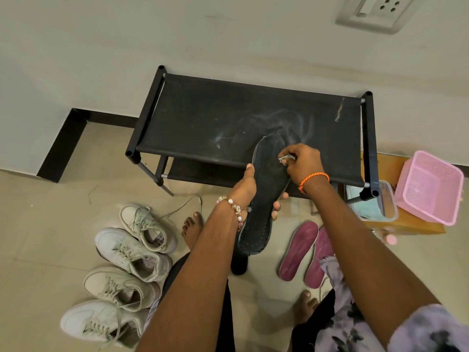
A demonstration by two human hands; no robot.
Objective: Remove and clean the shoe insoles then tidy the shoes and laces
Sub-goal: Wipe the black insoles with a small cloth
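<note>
Beige floor tiles [38, 224] fill the lower part of my head view, meeting a pale wall [127, 47] along a black skirting strip [63, 143] that steps outward at the left. Against that wall stands a black shoe rack [228, 113], its dusty fabric top shelf bare apart from whitish smears, with a second shelf just visible beneath the front rail.

I see my left hand [247, 186] gripping a dark insole [264, 199] from below, thumb up along its left edge and fingertips curled round the right edge. The insole tilts away from me, toe end over the rack's front edge, heel end hanging above the floor between my knees. My right hand [302, 161] is bunched on a small grey cloth [286, 158], fingers pinching it against the insole's upper part near the toe.

On the floor to the left, four white sneakers [132, 252] lie in a loose row, touching one another, with one lace [182, 204] trailing toward the rack's leg. To the right, two magenta insoles [302, 250] lie side by side, the right one partly under my patterned sleeve. Farther right, a pink plastic basket [431, 186] sits on a brown cardboard box [406, 224], just beside a clear lidded container [375, 204] at the rack's right corner.

Open floor remains at the far left, between the sneakers and the skirting.
</note>
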